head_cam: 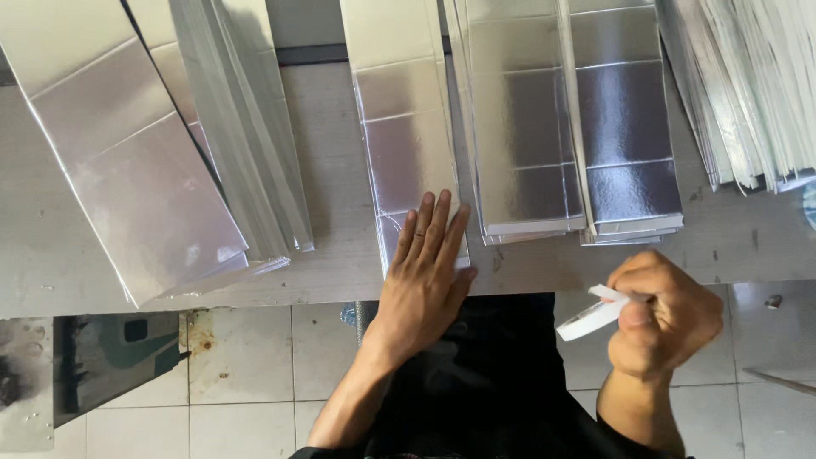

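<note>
My left hand (pixel 427 274) lies flat, fingers spread, on the near end of a long silver foil-faced card strip (pixel 404 127) that runs away from me across the grey worktable (pixel 340 263). My right hand (pixel 661 313) is closed around a small white roll of tape (pixel 591 320), held off the table's near edge above the floor. A short white tape end sticks out at the thumb.
Stacks of the same silver card lie on the table: one at the left (pixel 127 161), a fanned pile beside it (pixel 246 127), two to the right of my strip (pixel 578 136), and a thick fanned stack at far right (pixel 748 85). Tiled floor (pixel 246 365) lies below the table edge.
</note>
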